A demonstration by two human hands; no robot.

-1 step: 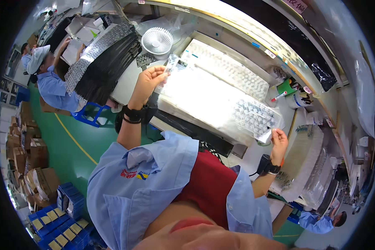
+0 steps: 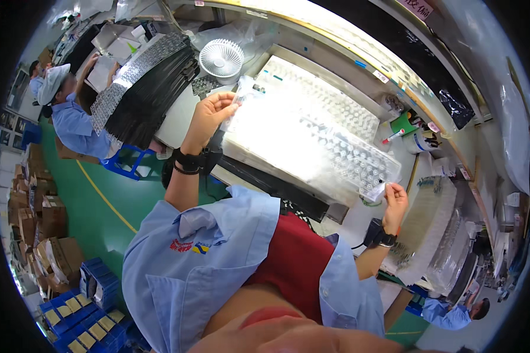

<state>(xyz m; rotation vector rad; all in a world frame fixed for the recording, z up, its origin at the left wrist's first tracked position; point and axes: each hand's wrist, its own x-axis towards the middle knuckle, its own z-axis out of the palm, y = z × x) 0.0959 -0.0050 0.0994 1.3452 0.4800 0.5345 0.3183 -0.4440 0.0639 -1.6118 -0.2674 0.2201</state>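
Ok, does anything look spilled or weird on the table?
I see nothing spilled. One odd thing: bright glare whites out the middle of the clear sheet held by the left hand and right hand, hiding details there.

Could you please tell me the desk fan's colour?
The desk fan is white; the head view shows it.

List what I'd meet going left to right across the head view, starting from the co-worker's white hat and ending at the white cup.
White hat, fanned stack of dark sheets, your left hand, clear patterned sheet, your right hand, white cup.
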